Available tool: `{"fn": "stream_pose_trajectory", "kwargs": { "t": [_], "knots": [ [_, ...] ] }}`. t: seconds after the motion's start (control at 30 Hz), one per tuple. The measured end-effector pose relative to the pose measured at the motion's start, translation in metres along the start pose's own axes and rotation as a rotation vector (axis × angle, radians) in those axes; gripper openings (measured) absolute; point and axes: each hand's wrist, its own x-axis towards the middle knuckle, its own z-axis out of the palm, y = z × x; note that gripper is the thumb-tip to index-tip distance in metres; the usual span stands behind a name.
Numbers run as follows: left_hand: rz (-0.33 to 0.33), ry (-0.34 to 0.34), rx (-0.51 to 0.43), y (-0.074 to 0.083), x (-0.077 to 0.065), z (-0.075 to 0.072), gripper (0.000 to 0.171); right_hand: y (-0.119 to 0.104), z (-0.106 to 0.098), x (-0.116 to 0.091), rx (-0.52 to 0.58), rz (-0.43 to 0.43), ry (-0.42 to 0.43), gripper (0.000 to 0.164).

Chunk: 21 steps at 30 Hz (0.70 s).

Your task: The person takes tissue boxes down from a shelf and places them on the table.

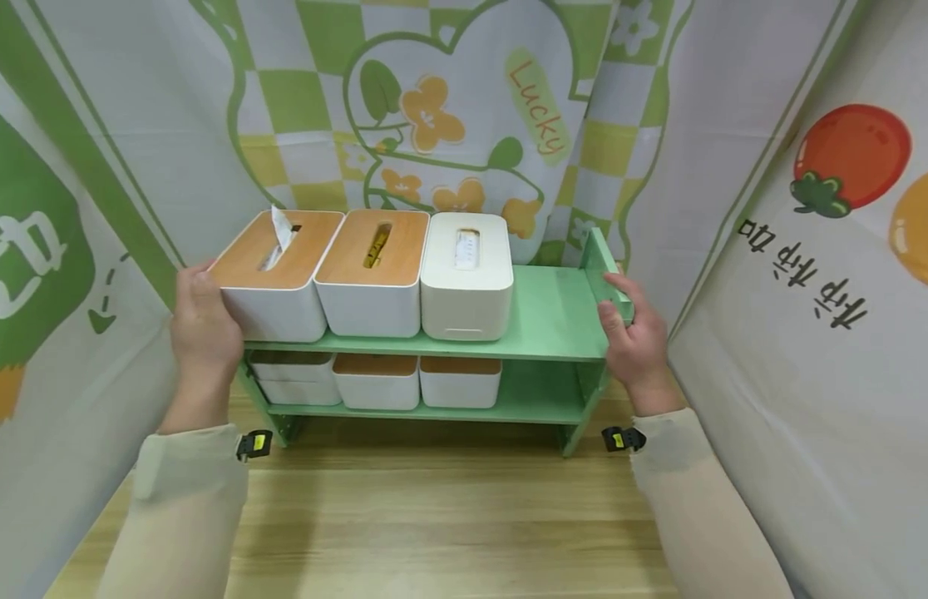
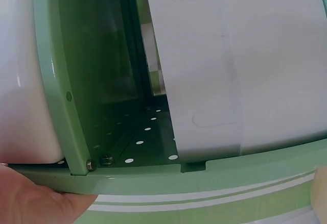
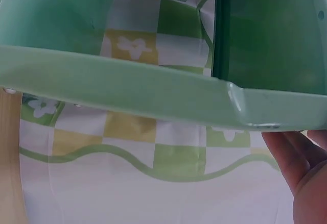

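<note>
A green two-tier shelf [image 1: 554,312] stands in front of me. My left hand [image 1: 204,329] grips its left end, beside the nearest tissue box; in the left wrist view the hand [image 2: 41,198] lies against the edge of the green side panel [image 2: 153,180]. With my right hand [image 1: 638,345] I hold the right side panel [image 1: 599,270], thumb on the inner side and fingers over the outside. On the top tier are a wood-lidded tissue box [image 1: 273,312] with a tissue sticking out, another wood-lidded tissue box [image 1: 370,309] and an all-white tissue box [image 1: 467,308].
On the lower tier sit a white box [image 1: 295,391] and two wood-topped white boxes [image 1: 376,389]. The shelf stands on a wood-look floor [image 1: 434,516]. Printed cloth walls [image 1: 793,433] close in on both sides and at the back.
</note>
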Motion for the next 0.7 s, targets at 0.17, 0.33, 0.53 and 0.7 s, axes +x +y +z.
{"fn": "stream_pose_trajectory", "kwargs": {
  "t": [0.17, 0.33, 0.53, 0.7],
  "knots": [
    [0.07, 0.027, 0.02, 0.001, -0.002, 0.008, 0.058, 0.006, -0.008, 0.001, -0.012, -0.006, -0.01, 0.053],
    [0.103, -0.009, 0.043, 0.005, -0.007, 0.016, 0.06, 0.015, -0.018, 0.0, -0.015, 0.01, -0.002, 0.048],
    [0.15, -0.053, 0.058, 0.005, -0.015, 0.019, 0.06, 0.022, -0.028, 0.001, 0.02, 0.059, -0.011, 0.045],
    [0.245, -0.066, 0.001, 0.0, -0.015, 0.015, 0.057, 0.03, -0.032, 0.004, 0.014, 0.069, -0.017, 0.045]
  ]
}}
